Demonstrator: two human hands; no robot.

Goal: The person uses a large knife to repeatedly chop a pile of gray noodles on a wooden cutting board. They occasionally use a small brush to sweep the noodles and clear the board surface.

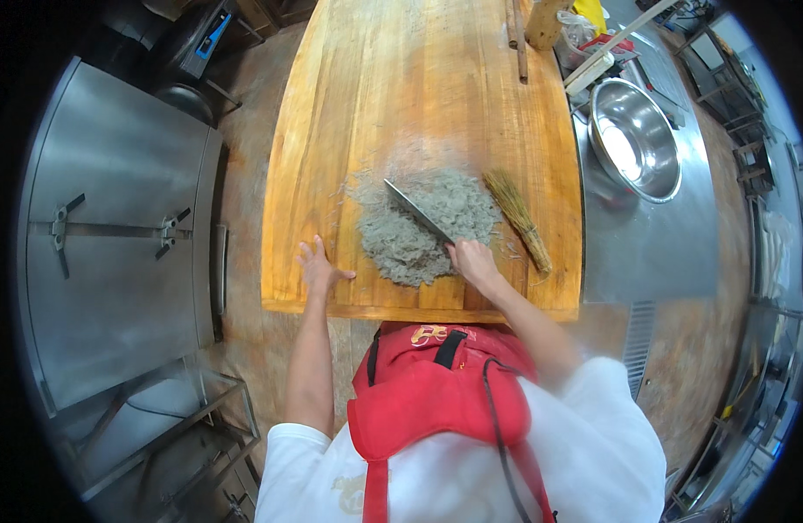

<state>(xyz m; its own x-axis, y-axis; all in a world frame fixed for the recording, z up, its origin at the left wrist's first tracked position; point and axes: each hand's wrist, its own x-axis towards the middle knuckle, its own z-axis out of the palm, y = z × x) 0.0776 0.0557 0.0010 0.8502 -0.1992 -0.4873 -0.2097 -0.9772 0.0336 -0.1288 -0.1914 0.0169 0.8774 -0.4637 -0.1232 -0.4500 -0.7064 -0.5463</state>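
My right hand [475, 263] grips the handle of a kitchen knife, likely a cleaver [417, 210]. Its blade angles away to the upper left across a heap of finely chopped greyish food [401, 252], whose exact kind I cannot tell. Shreds of it are scattered around the heap on the wooden worktop [323, 131]. My left hand [320, 267] rests on the wood left of the heap, fingers spread, holding nothing. A bundled straw brush [519, 222] lies slantwise to the right of the heap.
On a steel counter [650, 255] at the right sits a large metal bowl [635, 140]. Thin wooden rods [520, 46] lie at the table's far right. A steel cabinet [120, 196] stands at the left across the floor, with a metal rack [225, 399] below it.
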